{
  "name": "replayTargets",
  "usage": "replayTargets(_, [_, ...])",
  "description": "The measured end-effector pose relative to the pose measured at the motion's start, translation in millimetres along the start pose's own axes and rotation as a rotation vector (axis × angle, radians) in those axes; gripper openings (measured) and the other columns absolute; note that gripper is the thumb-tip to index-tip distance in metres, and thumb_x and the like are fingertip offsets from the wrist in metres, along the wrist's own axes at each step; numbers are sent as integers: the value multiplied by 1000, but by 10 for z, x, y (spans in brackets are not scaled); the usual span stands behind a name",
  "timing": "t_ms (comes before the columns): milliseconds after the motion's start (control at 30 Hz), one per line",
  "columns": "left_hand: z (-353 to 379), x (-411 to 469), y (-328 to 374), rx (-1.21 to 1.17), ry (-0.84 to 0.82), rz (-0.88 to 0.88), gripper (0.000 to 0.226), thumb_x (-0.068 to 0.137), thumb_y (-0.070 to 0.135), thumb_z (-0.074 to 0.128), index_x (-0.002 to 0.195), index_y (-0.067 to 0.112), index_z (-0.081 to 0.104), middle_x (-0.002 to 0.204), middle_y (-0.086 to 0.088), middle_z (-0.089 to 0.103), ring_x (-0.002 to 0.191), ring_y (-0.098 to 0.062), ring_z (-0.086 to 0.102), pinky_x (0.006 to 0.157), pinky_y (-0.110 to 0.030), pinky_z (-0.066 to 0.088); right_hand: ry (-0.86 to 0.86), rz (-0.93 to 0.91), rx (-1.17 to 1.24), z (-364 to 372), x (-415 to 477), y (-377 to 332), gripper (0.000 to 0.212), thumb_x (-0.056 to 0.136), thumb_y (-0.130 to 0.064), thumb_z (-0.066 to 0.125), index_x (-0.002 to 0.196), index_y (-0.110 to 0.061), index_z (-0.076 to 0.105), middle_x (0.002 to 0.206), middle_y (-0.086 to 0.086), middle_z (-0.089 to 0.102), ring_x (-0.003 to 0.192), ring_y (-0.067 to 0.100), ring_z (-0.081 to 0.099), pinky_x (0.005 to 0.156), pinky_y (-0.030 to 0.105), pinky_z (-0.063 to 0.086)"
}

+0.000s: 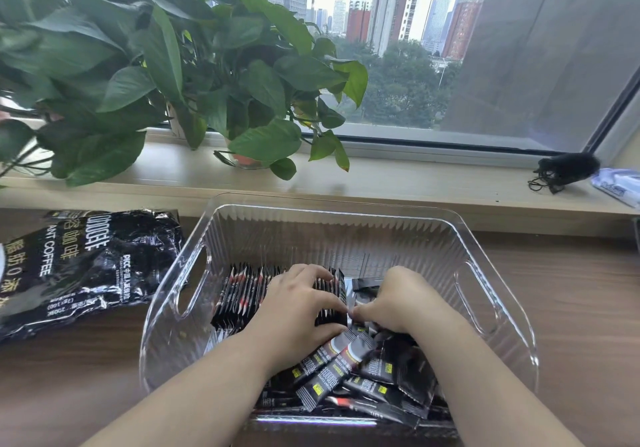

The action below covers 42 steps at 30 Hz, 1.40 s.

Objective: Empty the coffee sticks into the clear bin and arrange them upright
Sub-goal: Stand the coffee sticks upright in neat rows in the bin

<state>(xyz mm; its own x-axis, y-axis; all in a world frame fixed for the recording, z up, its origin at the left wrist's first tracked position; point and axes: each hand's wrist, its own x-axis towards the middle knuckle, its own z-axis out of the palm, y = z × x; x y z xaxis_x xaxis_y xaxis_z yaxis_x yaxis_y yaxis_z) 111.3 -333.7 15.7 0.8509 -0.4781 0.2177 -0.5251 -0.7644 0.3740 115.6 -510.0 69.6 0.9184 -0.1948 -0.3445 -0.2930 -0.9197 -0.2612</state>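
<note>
Desk [571, 308], seemingly wood, bears clear bin [346, 235]; windowsill [415, 183] behind.

right fingers [375, 310] buried among coffee sticks [346, 367], bag [86, 266] cropped

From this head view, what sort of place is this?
Probably an upper-floor city office or flat: a wooden desk against the window sill, tower blocks outside, potted plants on the sill.

**A Tally of Things**

One clear bin [503, 311] and one black coffee bag [86, 266] were there, with two hands: left hand [294, 303], right hand [398, 303]. The coffee sticks [377, 370] were too many to count, in one standing row [242, 294] and one loose heap [341, 368].
</note>
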Motion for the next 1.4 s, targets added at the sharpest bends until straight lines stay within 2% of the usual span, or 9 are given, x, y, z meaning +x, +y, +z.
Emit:
replayTargets(200, [12, -1, -8, 12, -7, -9, 31, 86, 56, 64, 116, 46, 66, 139, 15, 42, 136, -7, 25, 110, -37, 23, -60, -20, 160, 39, 14, -28, 37, 72, -40, 82, 78, -5, 72, 65, 4, 63, 58, 21, 58, 55, 26, 48])
replayTargets(367, [12, 6, 2, 24, -2, -2, 31, 87, 54, 64, 117, 45, 67, 140, 14, 42, 137, -8, 25, 111, -38, 23, 183, -59, 198, -92, 37, -9, 18, 83, -26, 76, 82, -9, 76, 77, 6, 73, 74, 19, 69, 53, 23, 49])
replayTargets(467, [17, 7, -6, 16, 3, -4, 32, 87, 53, 65, 117, 45, 67, 139, 14, 44, 136, -8, 26, 110, -38, 24, 106, -98, 141, -102, 64, -117, 21, 87, -29, 74, 84, -9, 79, 72, 5, 76, 74, 20, 75, 67, 31, 63])
replayTargets(567, [12, 11, -5, 4, 2, -4, 35, 87, 54, 65, 121, 45, 66, 137, 15, 46, 135, -7, 28, 110, -37, 25, 12, -137, 125, -35, 102, -149, 28, 94, -32, 67, 91, -7, 80, 68, 1, 76, 77, 18, 76, 80, 34, 62])
replayTargets(700, [-17, 17, 0, -2, -11, -5, 40, 87, 54, 65, 125, 42, 64, 133, 17, 48, 131, -5, 30, 111, -37, 29, -18, -105, 360, 20, 143, -68, 23, 92, -29, 72, 80, -10, 78, 59, 4, 72, 57, 16, 73, 65, 28, 61])
replayTargets(800, [-83, 55, -4, 34, -64, -21, 46, 86, 55, 65, 128, 39, 62, 131, 18, 48, 128, -5, 35, 108, -37, 34, 7, -98, 423, 49, 152, -42, 18, 89, -29, 76, 77, -15, 77, 57, 2, 71, 49, 11, 69, 50, 20, 51])
replayTargets(1000, [-194, 199, -17, 74, -173, -72, 56, 76, 57, 71, 128, 39, 60, 126, 15, 49, 122, -9, 44, 101, -42, 41, -29, -95, 518, 103, 162, -29, 12, 87, -25, 79, 80, -16, 77, 59, 2, 72, 48, 10, 67, 52, 22, 51])
replayTargets(1233, [-40, 181, -27, 108, -40, -59, 62, 72, 65, 70, 128, 40, 56, 122, 18, 46, 121, -6, 41, 100, -35, 36, -63, -74, 553, 103, 149, -15, 11, 89, -23, 76, 82, -15, 78, 71, 10, 76, 44, 12, 60, 47, 20, 47])
replayTargets(1400, [12, 163, -33, 66, 12, -41, 57, 73, 65, 70, 124, 42, 58, 122, 20, 44, 123, -3, 37, 100, -32, 29, -39, -89, 496, 72, 139, -1, 12, 91, -27, 75, 84, -18, 79, 46, -3, 63, 31, 5, 48, 41, 16, 39])
